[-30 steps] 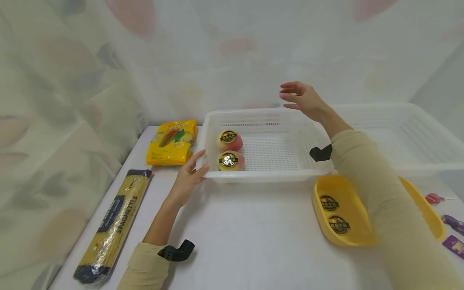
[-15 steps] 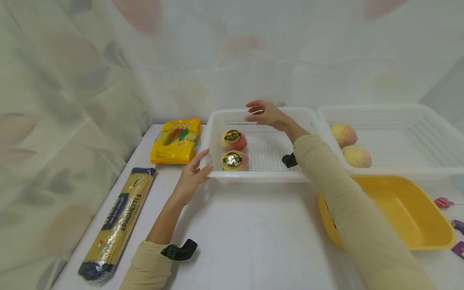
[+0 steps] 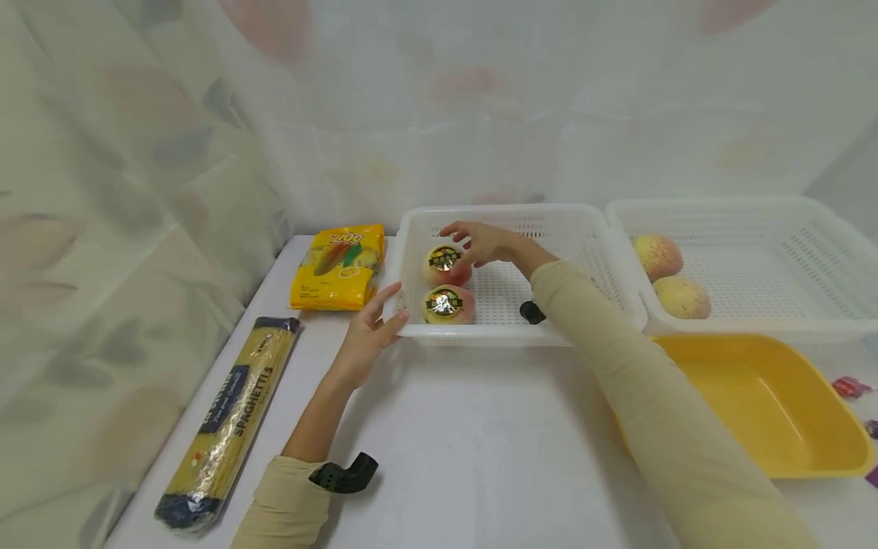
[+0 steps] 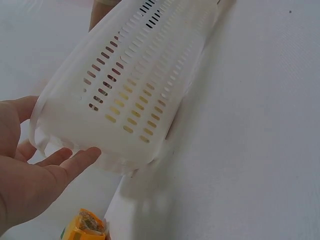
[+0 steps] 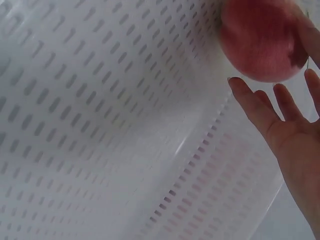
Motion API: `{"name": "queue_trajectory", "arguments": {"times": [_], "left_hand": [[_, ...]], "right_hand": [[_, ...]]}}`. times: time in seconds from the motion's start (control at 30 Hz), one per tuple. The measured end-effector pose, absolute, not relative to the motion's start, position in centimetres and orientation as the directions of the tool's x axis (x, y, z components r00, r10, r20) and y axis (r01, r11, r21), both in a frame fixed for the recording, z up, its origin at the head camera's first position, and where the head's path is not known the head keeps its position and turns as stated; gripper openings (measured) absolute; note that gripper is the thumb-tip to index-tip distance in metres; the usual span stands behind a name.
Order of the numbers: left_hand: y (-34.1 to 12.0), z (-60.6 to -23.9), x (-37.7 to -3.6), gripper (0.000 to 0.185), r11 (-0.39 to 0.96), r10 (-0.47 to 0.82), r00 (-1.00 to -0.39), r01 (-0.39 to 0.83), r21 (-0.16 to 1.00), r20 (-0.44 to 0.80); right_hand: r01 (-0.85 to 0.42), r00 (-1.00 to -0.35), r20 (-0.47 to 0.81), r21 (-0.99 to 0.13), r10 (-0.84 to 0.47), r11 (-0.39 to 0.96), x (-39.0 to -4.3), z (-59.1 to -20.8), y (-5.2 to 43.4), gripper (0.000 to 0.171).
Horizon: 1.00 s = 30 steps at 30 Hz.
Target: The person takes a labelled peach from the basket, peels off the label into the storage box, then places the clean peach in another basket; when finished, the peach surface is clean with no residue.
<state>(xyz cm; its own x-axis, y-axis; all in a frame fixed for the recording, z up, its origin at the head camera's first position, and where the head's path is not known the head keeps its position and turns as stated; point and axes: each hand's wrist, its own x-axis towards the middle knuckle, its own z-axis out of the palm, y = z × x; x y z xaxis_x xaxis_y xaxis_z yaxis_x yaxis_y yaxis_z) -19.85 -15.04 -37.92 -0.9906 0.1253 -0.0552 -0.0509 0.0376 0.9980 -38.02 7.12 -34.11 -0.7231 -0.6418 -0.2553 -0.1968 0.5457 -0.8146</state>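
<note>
A white perforated basket (image 3: 511, 213) stands mid-table with two pink peaches bearing gold-and-black stickers at its left end. My right hand (image 3: 465, 245) reaches down over the far peach (image 3: 447, 267), fingers spread about it; in the right wrist view the straight fingers (image 5: 260, 112) lie just beside that peach (image 5: 257, 40). The near peach (image 3: 447, 306) sits untouched by the front wall. My left hand (image 3: 389, 311) rests with straight fingers against the basket's front left corner (image 4: 115, 115), thumb (image 4: 75, 160) on the outer wall.
A yellow snack bag (image 3: 336, 267) and a long spaghetti pack (image 3: 233, 419) lie at the left. At the right a second white basket (image 3: 754, 207) holds two yellowish peaches (image 3: 657, 255), with a yellow tub (image 3: 775, 404) in front. Wrapped sweets (image 3: 850, 386) lie at the right edge.
My right hand has come left and down, from above the basket's far rim to the far peach. The left hand has stayed at the corner.
</note>
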Motion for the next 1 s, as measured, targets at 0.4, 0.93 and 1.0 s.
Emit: {"name": "queue_trajectory", "arguments": {"times": [0.4,0.93,1.0], "left_hand": [[-15.1,-37.8,-19.8,0.058,0.016,0.13,-0.991,-0.04,0.999,-0.042],[-15.0,-37.8,-19.8,0.059,0.025,0.144,-0.989,-0.041,0.999,-0.044],[-15.0,-37.8,-19.8,0.059,0.021,0.148,-0.988,-0.038,0.999,-0.04]], "right_hand": [[-0.346,-0.709,-0.197,-0.739,-0.677,0.578,-37.1,-34.2,5.7,0.075],[-0.379,-0.742,-0.139,-0.719,-0.656,0.582,-37.2,-31.9,7.5,0.071],[-0.361,-0.742,-0.139,-0.741,-0.655,0.566,-36.9,-30.5,8.1,0.071]]}}
